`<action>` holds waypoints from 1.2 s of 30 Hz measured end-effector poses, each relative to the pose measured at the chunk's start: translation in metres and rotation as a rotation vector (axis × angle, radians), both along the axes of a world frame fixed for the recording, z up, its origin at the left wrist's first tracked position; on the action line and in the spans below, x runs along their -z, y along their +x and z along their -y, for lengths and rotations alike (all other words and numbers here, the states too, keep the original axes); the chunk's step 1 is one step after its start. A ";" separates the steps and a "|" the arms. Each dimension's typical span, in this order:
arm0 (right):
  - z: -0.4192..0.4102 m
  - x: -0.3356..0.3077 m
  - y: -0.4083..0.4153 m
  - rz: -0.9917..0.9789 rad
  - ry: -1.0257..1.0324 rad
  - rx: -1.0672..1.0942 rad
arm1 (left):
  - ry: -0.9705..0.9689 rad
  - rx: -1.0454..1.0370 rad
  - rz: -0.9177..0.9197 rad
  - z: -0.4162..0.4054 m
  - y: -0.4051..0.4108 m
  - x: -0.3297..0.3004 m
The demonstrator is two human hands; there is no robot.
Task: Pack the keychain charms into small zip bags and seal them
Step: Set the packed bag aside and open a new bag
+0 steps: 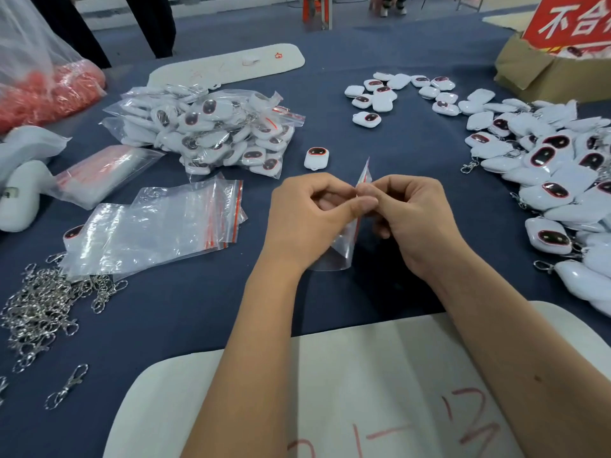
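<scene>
Both hands meet at the centre of the blue cloth-covered table, pinching one small clear zip bag with a red seal strip at its mouth. The left hand has thumb and curled fingers closed on one lip; the right hand pinches the other. The bag looks empty; whether its mouth is already parted I cannot tell.

The likely trouble is the thin film: the two lips may cling, so the fingers slide over both instead of separating them, or a hard pull may stretch the seal strip. With both hands occupied, nothing holds a charm ready either.

The nearest single white charm with a dark red-rimmed face lies on the cloth at twelve o'clock from the hands, near but apart. A loose heap of white charms spreads at two to three o'clock. At ten o'clock sits a pile of filled clear bags, charms visible inside. At nine o'clock lies a flat stack of empty zip bags, and beyond it a clear packet of more bags. Silver metal clasps lie heaped at eight o'clock. A brown cardboard box stands at one o'clock; its contents are mostly hidden.
</scene>
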State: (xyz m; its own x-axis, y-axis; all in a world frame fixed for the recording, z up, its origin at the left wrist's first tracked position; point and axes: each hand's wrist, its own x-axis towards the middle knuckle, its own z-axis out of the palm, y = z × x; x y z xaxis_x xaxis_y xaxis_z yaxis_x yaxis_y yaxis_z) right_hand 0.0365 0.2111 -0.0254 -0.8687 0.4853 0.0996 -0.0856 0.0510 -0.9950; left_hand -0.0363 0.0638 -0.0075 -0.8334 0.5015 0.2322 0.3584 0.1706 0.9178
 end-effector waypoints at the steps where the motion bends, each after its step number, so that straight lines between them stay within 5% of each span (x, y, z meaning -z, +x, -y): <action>1: 0.001 0.000 0.000 -0.007 -0.003 -0.015 | -0.013 0.014 0.009 0.000 0.000 0.000; 18: 0.006 0.003 -0.001 -0.022 0.141 -0.093 | -0.074 0.010 0.107 0.011 -0.005 0.000; 36: 0.011 -0.003 0.001 0.069 0.326 -0.040 | -0.330 -0.045 -0.297 0.001 0.000 0.002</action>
State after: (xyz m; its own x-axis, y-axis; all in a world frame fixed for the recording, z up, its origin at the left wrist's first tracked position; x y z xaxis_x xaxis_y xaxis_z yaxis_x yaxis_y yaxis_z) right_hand 0.0377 0.1999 -0.0219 -0.8964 0.4029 0.1848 -0.0274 0.3657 -0.9303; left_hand -0.0360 0.0623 -0.0098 -0.7774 0.5537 0.2986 0.5839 0.4587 0.6698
